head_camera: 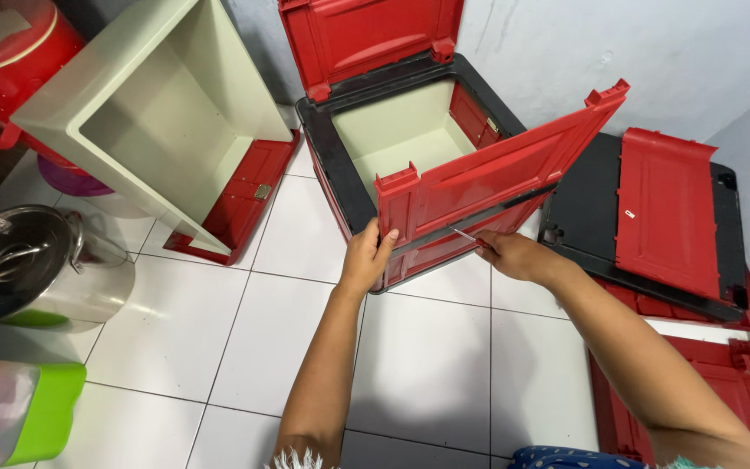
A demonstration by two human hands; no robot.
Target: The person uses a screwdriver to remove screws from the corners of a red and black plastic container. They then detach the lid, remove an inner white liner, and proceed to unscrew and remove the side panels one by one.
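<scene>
Sitting on the white tile floor (418, 365), left hand (366, 259) grips a red lid (488, 187); right hand (514, 254) pinches a thin tool (464, 235). A steel pot (32, 265) lies far left of them.

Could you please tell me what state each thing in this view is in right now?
Red panel: tilted on edge over the box, held.
Left hand: gripping the panel's lower left corner.
Right hand: holding a thin tool against the panel.
Red box: open, lid up, inside empty.
Cream liner: tipped on its side, empty.
Steel pot: lid on.
Black and red lid: lying flat on the floor.
</scene>
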